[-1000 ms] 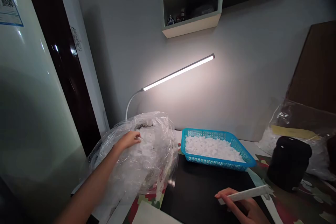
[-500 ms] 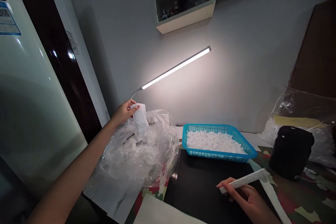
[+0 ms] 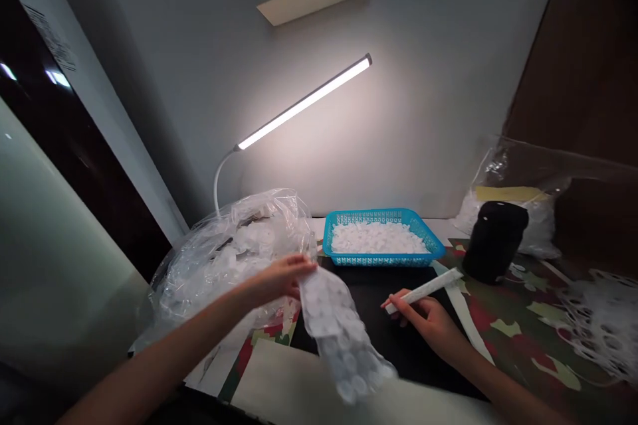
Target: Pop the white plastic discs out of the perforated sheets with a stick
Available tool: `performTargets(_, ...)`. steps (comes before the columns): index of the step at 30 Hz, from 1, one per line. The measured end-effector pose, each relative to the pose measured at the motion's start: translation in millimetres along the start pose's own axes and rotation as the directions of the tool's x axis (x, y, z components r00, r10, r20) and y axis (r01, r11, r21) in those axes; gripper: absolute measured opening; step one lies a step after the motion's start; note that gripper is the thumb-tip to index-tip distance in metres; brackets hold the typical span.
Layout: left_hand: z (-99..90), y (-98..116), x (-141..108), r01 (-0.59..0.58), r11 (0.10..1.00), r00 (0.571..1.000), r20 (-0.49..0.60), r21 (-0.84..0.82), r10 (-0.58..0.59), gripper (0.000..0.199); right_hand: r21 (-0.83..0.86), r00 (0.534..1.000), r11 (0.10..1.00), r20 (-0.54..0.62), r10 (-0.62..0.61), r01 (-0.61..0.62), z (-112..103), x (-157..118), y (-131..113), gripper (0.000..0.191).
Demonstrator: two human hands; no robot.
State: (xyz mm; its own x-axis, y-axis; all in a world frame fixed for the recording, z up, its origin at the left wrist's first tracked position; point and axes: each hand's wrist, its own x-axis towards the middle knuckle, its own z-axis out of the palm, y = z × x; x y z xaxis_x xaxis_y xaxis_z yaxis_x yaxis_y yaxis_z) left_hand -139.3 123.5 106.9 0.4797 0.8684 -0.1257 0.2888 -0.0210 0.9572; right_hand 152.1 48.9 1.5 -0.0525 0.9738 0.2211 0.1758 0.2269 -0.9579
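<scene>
My left hand (image 3: 284, 277) is closed on one end of a limp white sheet of round pieces (image 3: 335, 319). The sheet hangs down over the edge of a black mat (image 3: 371, 305) and is blurred by motion at its lower end. Over the mat's right side, my right hand (image 3: 423, 320) grips a flat white stick (image 3: 431, 288) that points up and to the right. Behind the mat stands a blue mesh basket (image 3: 383, 259) with many small white pieces (image 3: 379, 238) in it.
A large clear plastic bag (image 3: 189, 272) with white sheets lies at the left, beside a lit lamp (image 3: 304, 103). To the right are a black cylindrical container (image 3: 496, 239), a clear bag of white pieces (image 3: 541, 226) and a tangle of white ring-like scraps (image 3: 605, 329).
My left hand has drawn the white sheet out of the plastic bag and carried it right and down, toward the mat. The right hand still grips the stick. The camera view has shifted right and down.
</scene>
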Motion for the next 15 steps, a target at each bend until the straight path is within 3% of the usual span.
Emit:
performTargets(4, 39.8, -42.0, -4.3, -0.114, 0.934, 0.993, 0.078, 0.337, 0.093, 0.031, 0.017, 1.0, 1.0, 0.023, 0.013, -0.013, -0.7, -1.0, 3.1, 0.047)
performTargets(7, 50.1, -44.1, -19.3, -0.261, 0.82, 0.965, 0.108, 0.51, 0.24, 0.024, 0.027, 0.999, 0.999, 0.035, 0.018, -0.019, -1.4, -1.4, 6.1, 0.045)
performTargets(9, 57.3, -40.3, -31.0, -0.36, 0.739, 0.933, 0.203, 0.569, 0.298, 0.022, 0.033, 0.999, 0.999, 0.036, 0.025, -0.026, -1.8, -1.4, 6.8, 0.044)
performTargets(13, 75.3, -41.0, -44.2, -0.491, 0.62, 0.869, 0.394, 0.612, 0.299, 0.04, 0.043, 0.999, 0.998, 0.04, 0.036, -0.038, -2.6, -1.0, 4.3, 0.044)
performTargets(15, 80.6, -43.8, -43.7, -0.511, 0.587, 0.858, 0.419, 0.628, 0.298, 0.029, 0.043, 0.999, 0.998, 0.039, 0.037, -0.038, -2.8, -1.0, 2.2, 0.044)
